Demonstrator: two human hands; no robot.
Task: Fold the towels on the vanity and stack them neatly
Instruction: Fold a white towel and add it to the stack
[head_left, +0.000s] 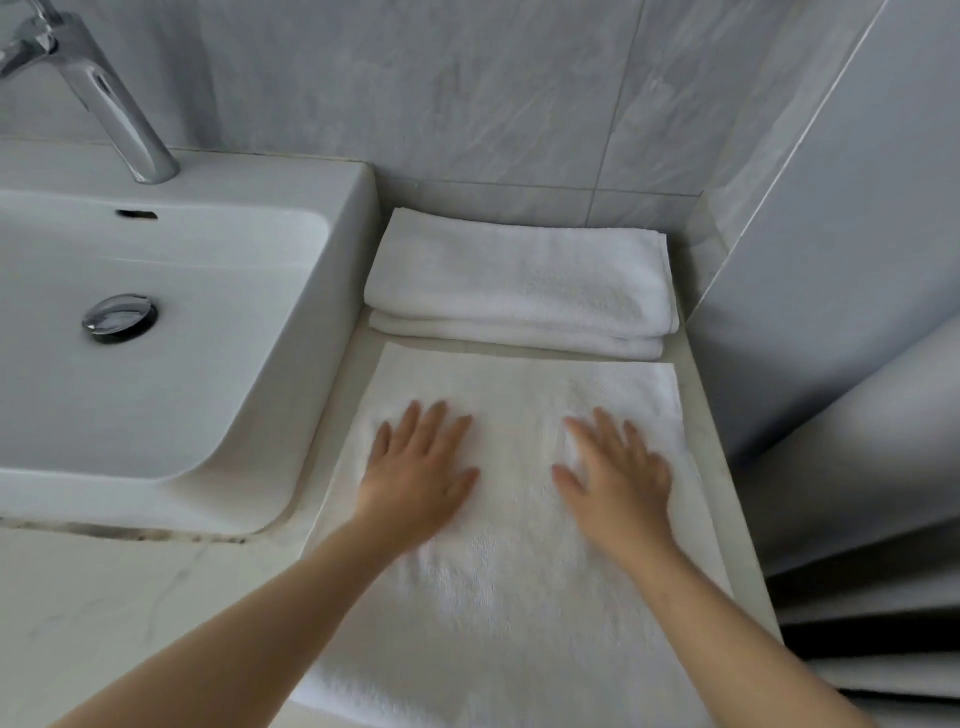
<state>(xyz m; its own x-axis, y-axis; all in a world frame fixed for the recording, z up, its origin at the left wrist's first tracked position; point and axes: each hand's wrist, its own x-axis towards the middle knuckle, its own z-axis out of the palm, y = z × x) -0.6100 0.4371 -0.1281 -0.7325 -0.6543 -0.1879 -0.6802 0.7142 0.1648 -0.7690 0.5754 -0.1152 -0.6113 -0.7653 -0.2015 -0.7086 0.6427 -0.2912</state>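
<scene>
Pressing one towel (519, 597); two folded towels (519, 283) behind.

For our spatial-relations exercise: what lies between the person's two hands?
Only bare spread towel, under the left hand and right hand, both flat on it; the head view shows this.

Both bare forearms extend forward from the lower edge of the view. The left hand (422, 470) lies palm down, fingers straight and spread. The right hand (621, 475) lies likewise, level with it but apart.
</scene>
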